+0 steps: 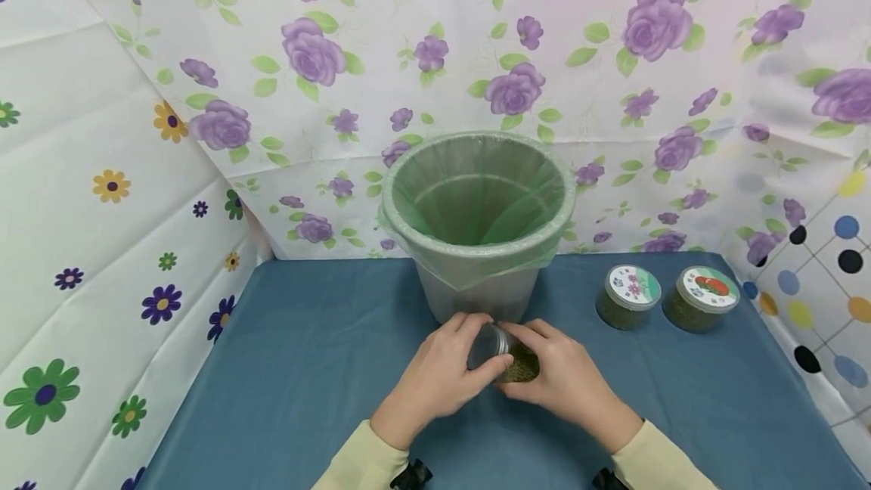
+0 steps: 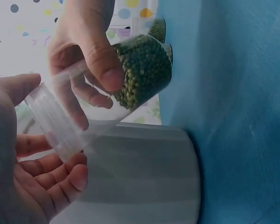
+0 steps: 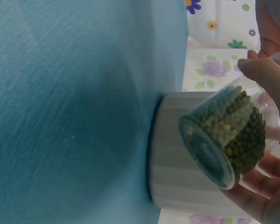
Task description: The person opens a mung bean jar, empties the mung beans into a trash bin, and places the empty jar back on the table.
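Observation:
A clear plastic jar, partly filled with small green beans, is held tilted between both hands, above the blue cloth and in front of the bin. My left hand grips its ridged, see-through lid, thumb on one side and fingers curled on the other. Around the jar's body my right hand is wrapped, its thumb pressing the wall near the beans in the left wrist view. The beans lie toward the jar's base, while the part by the lid looks clear.
Just beyond the hands stands a grey bin with a green plastic liner folded over its rim. Two similar lidded jars, one with a flower label and one with a red-pictured label, stand at the right. Patterned sheets surround the blue tabletop.

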A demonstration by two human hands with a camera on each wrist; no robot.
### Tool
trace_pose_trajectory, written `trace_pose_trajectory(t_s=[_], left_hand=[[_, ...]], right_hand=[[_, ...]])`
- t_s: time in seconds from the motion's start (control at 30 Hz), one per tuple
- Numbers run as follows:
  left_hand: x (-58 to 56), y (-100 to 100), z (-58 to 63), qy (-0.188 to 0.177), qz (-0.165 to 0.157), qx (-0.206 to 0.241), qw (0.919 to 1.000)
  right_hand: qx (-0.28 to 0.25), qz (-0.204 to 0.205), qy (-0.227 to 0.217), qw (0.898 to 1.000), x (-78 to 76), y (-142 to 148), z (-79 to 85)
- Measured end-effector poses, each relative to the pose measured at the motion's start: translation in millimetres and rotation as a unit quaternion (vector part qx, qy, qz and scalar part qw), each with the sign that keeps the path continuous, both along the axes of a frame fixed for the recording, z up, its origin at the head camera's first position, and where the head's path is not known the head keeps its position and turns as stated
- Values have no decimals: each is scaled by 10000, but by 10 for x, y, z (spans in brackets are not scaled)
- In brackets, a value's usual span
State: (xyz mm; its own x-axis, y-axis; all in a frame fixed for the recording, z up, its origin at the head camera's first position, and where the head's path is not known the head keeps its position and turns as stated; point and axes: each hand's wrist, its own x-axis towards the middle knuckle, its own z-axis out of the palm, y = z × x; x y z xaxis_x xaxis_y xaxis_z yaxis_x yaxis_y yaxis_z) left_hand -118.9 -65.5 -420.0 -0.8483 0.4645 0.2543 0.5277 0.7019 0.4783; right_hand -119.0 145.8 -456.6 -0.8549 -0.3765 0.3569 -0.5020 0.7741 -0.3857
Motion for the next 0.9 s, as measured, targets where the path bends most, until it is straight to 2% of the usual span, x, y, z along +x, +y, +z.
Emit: trace_pose_trajectory(t_s=[0.27, 0.5, 0.63, 0.73, 0.9], left_hand=[[-28, -27, -42, 70, -140, 35, 9999], [-49, -67, -59, 130, -580, 388, 9975], [-52, -96, -98, 152, -688, 551, 9960], [-52, -105, -115, 61, -687, 506, 9963], [-55, -111, -122, -346, -707, 474, 9958]], right_hand=[[-143, 273, -665, 9973, -22, 68, -25], [-443, 465, -1241, 9902, -43, 97, -5], [-394, 316, -1151, 9921, -27, 93, 9], [-293, 269, -1016, 9940, -23, 93, 14], [-98, 293, -794, 9964, -21, 93, 1]])
